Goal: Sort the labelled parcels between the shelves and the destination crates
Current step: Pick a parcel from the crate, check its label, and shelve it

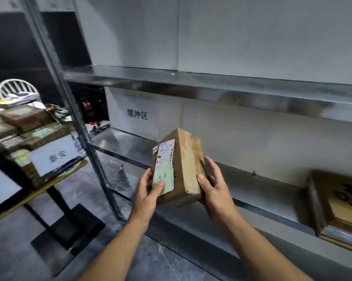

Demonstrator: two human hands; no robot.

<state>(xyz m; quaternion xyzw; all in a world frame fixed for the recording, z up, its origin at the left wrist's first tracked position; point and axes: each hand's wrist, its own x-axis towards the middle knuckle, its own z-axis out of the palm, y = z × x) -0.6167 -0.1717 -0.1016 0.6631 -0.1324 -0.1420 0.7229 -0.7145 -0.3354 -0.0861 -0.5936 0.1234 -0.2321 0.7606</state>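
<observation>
The parcel (181, 167), in the head view, is a small brown cardboard box, upright and slightly tilted, held in the air in front of the lower shelf (252, 191). It looks light and stiff, with taped, somewhat crumpled faces that should give fair friction; the side faces near the bottom seem the safest place to grip. The left hand (148, 191) clasps its labelled face, thumb on the green label (164, 177). The right hand (213, 189) clasps the opposite side, fingers wrapped behind. To the left, crates (29, 138) on a table (49, 183) hold other parcels.
</observation>
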